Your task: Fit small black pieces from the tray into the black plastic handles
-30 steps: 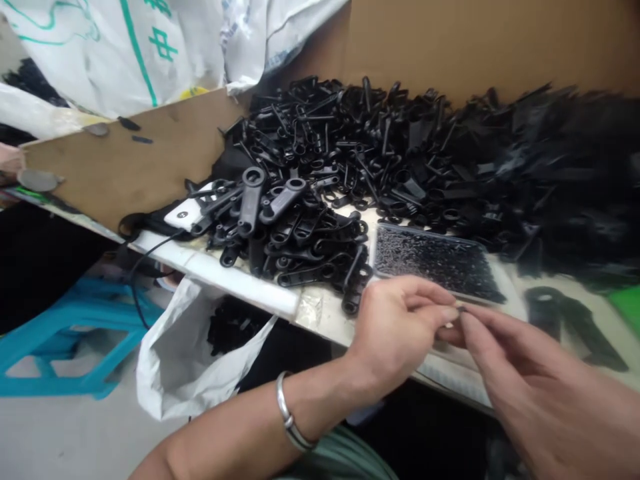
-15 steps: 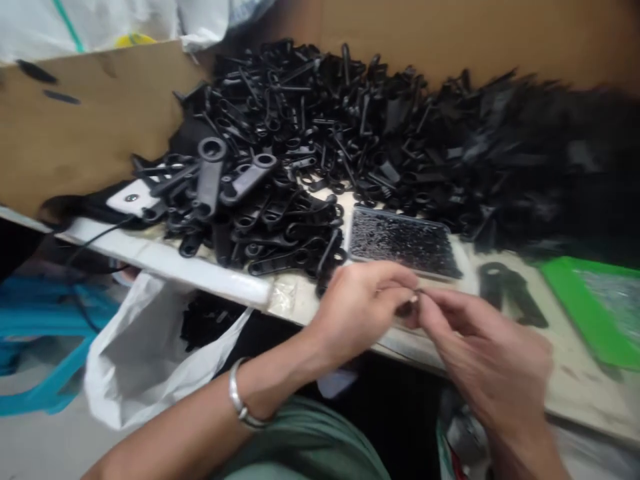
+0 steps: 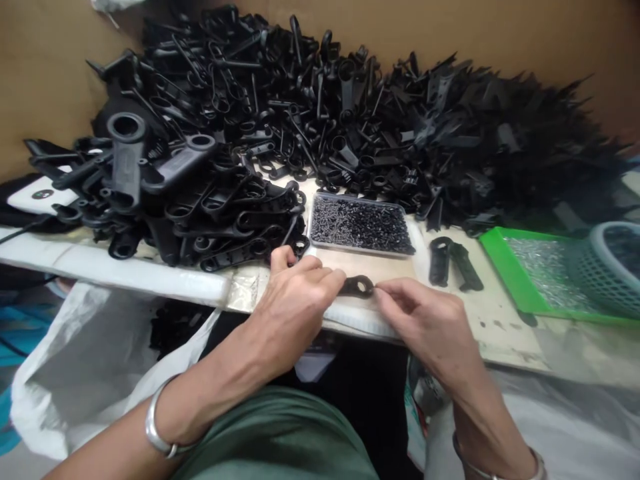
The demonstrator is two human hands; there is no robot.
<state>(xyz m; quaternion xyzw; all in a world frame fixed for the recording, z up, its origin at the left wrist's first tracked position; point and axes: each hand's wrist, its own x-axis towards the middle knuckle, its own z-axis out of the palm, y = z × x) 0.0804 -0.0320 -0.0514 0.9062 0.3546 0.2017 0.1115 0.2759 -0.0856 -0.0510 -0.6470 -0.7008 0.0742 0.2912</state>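
Note:
A black plastic part with a ringed end (image 3: pixel 361 286) lies low over the table's front edge, between my two hands. My left hand (image 3: pixel 300 300) is closed on its left end, which the fingers hide. At the ring's right side, the thumb and fingertips of my right hand (image 3: pixel 430 320) are pinched together; whatever they grip is too small to make out. Just behind the part is a clear tray (image 3: pixel 360 225) full of small black pieces. Two flat black parts (image 3: pixel 453 263) rest on the table to the right of the tray.
Black plastic parts (image 3: pixel 320 100) are heaped along the cardboard wall (image 3: pixel 390 27), with a nearer pile (image 3: pixel 200 207) at left. A green tray (image 3: pixel 520 287) of shiny small pieces and a grey-blue basket (image 3: pixel 610 267) stand right. A white bag (image 3: pixel 65 360) hangs below.
The view has shifted right, bringing the basket into sight. My hands have moved apart and lower, and the ringed black part now shows between them.

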